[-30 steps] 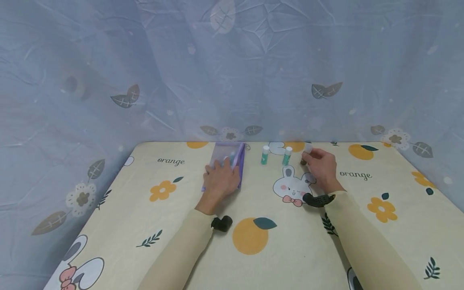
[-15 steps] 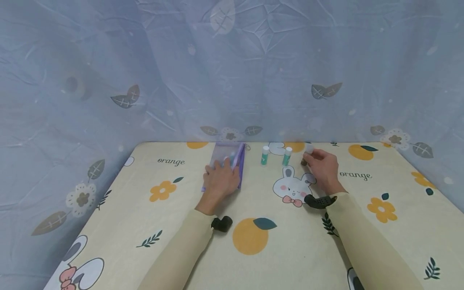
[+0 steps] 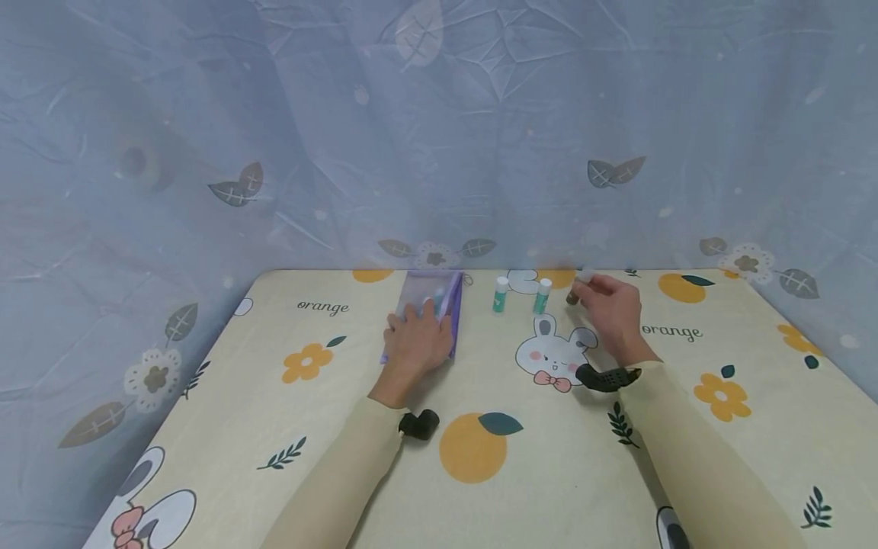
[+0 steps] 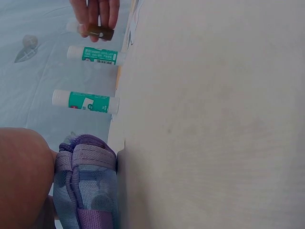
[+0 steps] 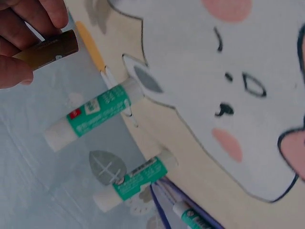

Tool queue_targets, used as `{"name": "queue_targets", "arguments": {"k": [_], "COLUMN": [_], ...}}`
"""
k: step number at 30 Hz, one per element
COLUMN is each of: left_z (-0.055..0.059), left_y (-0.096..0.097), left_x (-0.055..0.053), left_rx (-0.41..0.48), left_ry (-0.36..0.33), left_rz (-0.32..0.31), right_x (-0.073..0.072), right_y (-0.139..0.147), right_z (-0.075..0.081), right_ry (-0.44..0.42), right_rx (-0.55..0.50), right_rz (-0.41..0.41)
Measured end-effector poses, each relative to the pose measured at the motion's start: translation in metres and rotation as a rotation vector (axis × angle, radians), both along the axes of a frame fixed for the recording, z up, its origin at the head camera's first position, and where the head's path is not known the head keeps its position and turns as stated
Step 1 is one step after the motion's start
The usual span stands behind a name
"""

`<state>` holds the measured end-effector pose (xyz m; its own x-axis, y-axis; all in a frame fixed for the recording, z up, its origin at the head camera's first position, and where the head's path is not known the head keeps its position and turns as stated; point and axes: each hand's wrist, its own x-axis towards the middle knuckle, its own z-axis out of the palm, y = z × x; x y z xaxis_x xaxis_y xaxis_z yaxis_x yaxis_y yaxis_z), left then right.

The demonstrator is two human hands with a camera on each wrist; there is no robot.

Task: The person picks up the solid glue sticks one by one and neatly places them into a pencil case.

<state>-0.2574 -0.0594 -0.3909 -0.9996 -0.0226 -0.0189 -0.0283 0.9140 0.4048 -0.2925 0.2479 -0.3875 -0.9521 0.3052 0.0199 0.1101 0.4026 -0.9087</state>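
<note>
- The right hand (image 3: 613, 309) is pinching a small, pale-capped brown cylindrical stick (image 4: 101, 33) between its thumb and curled fingers, leaving the brown lower end bare.
- The left hand (image 3: 420, 339) is spreading its fingers and resting over a purple-edged, see-through mesh pouch (image 3: 421, 290).
- The brown stick is occupying a place near the far edge of the cream printed tablecloth (image 3: 549, 476), beyond the rabbit's ears. It is making a rough row with two upright, green-labelled white plastic sticks, one nearer the pouch (image 3: 499, 303) and one just beside the brown stick (image 3: 541, 300).
- For good handling, the fingertips should be holding lightly and high on the body, with the narrow base clear; before any release, the wrist should be squaring that base to the cloth, since a leaning stick would probably be tipping over. The knuckles should be avoiding the neighbouring green-labelled stick. The left palm should be lying quietly, so the pouch is not sliding.
- The brown stick's long axis is running steeply but not quite upright: the cap is pointing up and leaning away from the green-labelled pair, the brown end pointing down. Whether it is touching the cloth cannot be told.
</note>
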Motion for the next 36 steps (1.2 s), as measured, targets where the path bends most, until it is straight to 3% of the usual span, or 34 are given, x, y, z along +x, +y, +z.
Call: {"name": "queue_targets", "arguments": {"k": [8, 22, 28, 36], "left_z": [0.0, -0.001, 0.0, -0.002], "left_y": [0.0, -0.001, -0.003, 0.001], "left_x": [0.0, 0.0, 0.001, -0.001], "left_rx": [-0.004, -0.002, -0.01, 0.009], "left_ry": [0.004, 0.009, -0.001, 0.012], "left_rz": [-0.006, -0.01, 0.017, 0.005], "right_x": [0.004, 0.004, 0.002, 0.002], "right_y": [-0.007, -0.014, -0.021, -0.02], "right_z": [0.016, 0.037, 0.049, 0.064], "right_ry": [0.065, 0.094, 0.089, 0.134], "right_rx": [-0.01, -0.051, -0.067, -0.059], "right_rz": [0.029, -0.01, 0.022, 0.04]}}
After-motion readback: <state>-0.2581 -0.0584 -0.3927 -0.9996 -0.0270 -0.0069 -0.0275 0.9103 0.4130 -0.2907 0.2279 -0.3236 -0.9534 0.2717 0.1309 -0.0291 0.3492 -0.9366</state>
